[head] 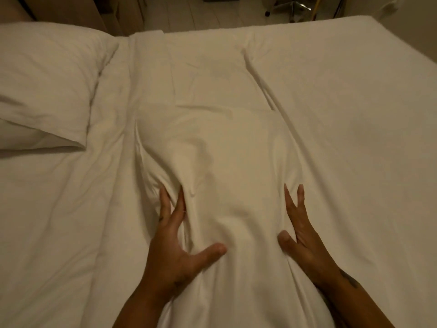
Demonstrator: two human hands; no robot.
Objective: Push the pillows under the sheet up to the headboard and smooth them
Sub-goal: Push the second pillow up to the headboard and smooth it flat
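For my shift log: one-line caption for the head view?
Both hands, left and right, press either side of a covered bulge in the white sheet.

Sheet (331, 114) matt white woven cloth, creased and bunched between the bare hands, smoother toward far edge; pillow (47, 86) in same matt white cloth, softly wrinkled; floor (189, 15) pale, faint sheen, in planks; chair base (293, 7) shiny metal.

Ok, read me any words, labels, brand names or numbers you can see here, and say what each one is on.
None can be read.
Sheet: plain white, no print or tag showing.
Pillow: plain, no label in view.
Right forearm: a dark mark, too blurred to read as text.
Floor items at the top: no legible writing.
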